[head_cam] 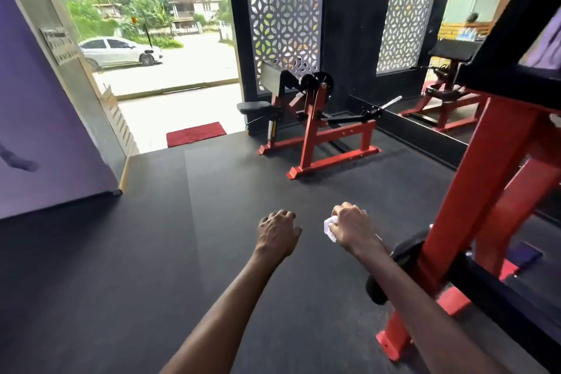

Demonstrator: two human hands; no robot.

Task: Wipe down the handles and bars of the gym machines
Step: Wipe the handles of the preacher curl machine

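A dark rubber floor (151, 252) fills most of the frame. At the right edge rises a red machine frame (473, 191) with black padding, close beside the right forearm. In the upper centre stands a smaller red gym machine (315, 133), well apart from both hands. At lower centre, the left hand (277, 231) hangs with loosely curled fingers, holding nothing. Just beside it, the right hand (352, 228) grips a crumpled white cloth (330, 227).
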